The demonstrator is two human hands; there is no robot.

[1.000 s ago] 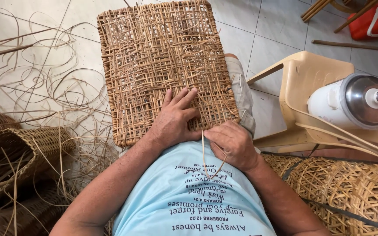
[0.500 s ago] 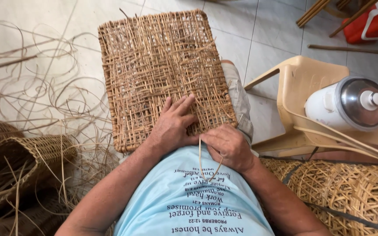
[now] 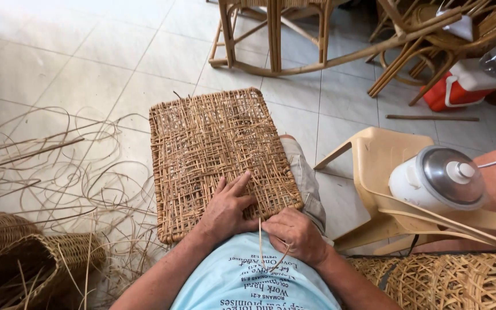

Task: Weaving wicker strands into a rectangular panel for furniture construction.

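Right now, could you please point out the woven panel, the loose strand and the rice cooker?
Panel [image 3: 213, 143]: head view, middle of the weave.
Strand [image 3: 260, 241]: head view, upright stretch beside the right hand.
Rice cooker [image 3: 452, 175]: head view, metal lid.

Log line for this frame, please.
left hand flat on woven rattan panel | right hand pinching cane strand at panel's near edge

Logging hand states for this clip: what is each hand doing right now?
Left hand: open, flat on the woven rattan panel.
Right hand: closed, pinching a thin rattan strand at the panel's near edge.
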